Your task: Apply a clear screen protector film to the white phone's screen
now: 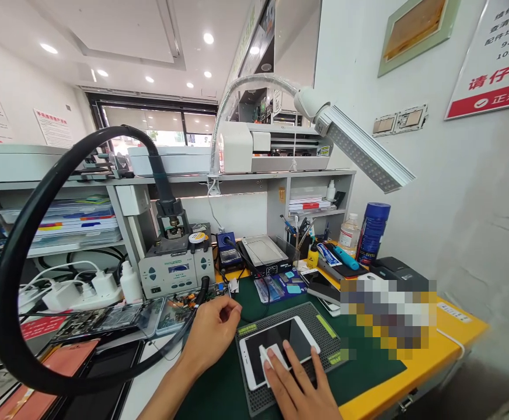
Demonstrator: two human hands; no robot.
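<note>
Nearest, at the bottom edge of the head view: right hand [300, 382], laid flat with fingers apart, over a white wipe [278, 353] and the glass beneath. Directly under those fingers: a white-framed tablet [274, 334], face up, screen dark, with long axis running left to right and angled away at the right end. Right hand plainly nearer, already in contact along the near long side; left hand [214, 324] off past the left end, apart from the frame, with fingers curled and thumb to forefinger. Nothing visible in that pinch; cannot tell about anything thin. Below the tablet: a grey perforated pad [254, 401] on a green mat [368, 368], spread over a yellow tabletop [394, 388]. To the left, a looping black hose [7, 291] above a pinkish panel [57, 373]. Farther back: a grey control station [178, 271], a small yellow bottle [313, 258], a blue can [373, 233]. Overhead, a strip lamp [363, 149]. Farther still, a grey shelf [246, 179] under a white machine [237, 147].
</note>
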